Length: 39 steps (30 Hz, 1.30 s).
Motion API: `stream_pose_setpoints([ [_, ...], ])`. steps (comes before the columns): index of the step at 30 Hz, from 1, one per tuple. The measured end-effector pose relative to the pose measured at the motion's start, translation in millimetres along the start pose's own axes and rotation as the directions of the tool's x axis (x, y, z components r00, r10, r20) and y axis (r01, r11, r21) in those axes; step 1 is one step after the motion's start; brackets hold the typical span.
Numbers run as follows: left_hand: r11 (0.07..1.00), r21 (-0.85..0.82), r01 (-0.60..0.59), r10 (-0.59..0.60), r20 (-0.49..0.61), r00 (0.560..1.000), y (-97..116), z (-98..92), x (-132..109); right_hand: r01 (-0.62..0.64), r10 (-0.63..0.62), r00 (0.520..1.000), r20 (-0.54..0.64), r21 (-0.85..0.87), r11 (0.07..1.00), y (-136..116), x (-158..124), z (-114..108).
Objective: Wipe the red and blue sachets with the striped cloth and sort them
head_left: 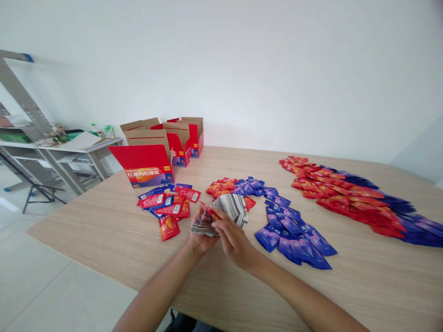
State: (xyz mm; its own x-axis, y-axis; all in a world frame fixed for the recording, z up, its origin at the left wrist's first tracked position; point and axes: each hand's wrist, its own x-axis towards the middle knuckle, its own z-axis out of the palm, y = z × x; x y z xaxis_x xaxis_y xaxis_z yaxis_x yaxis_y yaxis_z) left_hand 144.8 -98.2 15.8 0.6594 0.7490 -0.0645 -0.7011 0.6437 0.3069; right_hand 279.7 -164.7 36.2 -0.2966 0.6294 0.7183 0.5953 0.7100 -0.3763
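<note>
1. Our left forearm (161,288) and right forearm (297,295) lie nearest, entering from the near side and converging over the counter (242,161).
2. Behind everything, we face a white wall (242,69) spanning the far side.
3. Under our arms, the wood-grain counter stretches from left to right.
4. Beyond its far left edge, we see a side desk (101,145) with papers on it.
5. Along the right, we have a long bank of overlapping red and blue sachets (346,191), slanting from far to near.
6. At the counter's far left stand at least three red cartons (145,168), brown-lined flaps raised; the nearest is printed "40".
7. Right of our hands, blue sachets (294,235) overlap in a curving fan.
8. Left of our hands, near the closest carton, lies a mixed pile (175,210) of red and blue sachets.
9. Just beyond our hands, we find a red cluster (221,186) of sachets, with blue ones to its right.
10. Our left grip (204,242) is closed on the striped cloth (230,205) from below; our right grip (238,244) lays its fingers over it, thumb hidden, so we cannot tell whether it pinches.
11. That cloth sits between our hands, above the counter.
12. Smallest, one red sachet (208,209) shows partly against the cloth, beneath our right fingers.
</note>
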Motion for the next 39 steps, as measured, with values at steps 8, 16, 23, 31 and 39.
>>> stream_pose_setpoints([
  [8,1.000,0.030,-0.006,0.004,0.061,0.998,-2,24.4,-1,-0.108,0.089,0.994,-0.063,-0.458,0.882,14,19,-25],
  [16,0.991,-0.025,0.129,-0.129,0.020,0.991,-23,32.3,-4,-0.059,0.186,0.968,0.169,-0.565,0.823,22,20,-30],
  [23,0.996,0.040,0.086,-0.087,0.023,0.996,-9,25.1,-2,0.023,0.187,0.935,0.303,-0.576,0.817,16,22,-33],
  [31,0.986,0.053,-0.161,0.162,-0.019,0.987,19,19.4,-3,0.195,0.034,0.900,0.434,-0.471,0.860,-4,14,-16],
  [39,0.990,0.122,-0.065,0.067,-0.012,0.998,2,16.5,0,0.120,0.071,0.933,0.352,-0.494,0.861,-1,12,-9],
])
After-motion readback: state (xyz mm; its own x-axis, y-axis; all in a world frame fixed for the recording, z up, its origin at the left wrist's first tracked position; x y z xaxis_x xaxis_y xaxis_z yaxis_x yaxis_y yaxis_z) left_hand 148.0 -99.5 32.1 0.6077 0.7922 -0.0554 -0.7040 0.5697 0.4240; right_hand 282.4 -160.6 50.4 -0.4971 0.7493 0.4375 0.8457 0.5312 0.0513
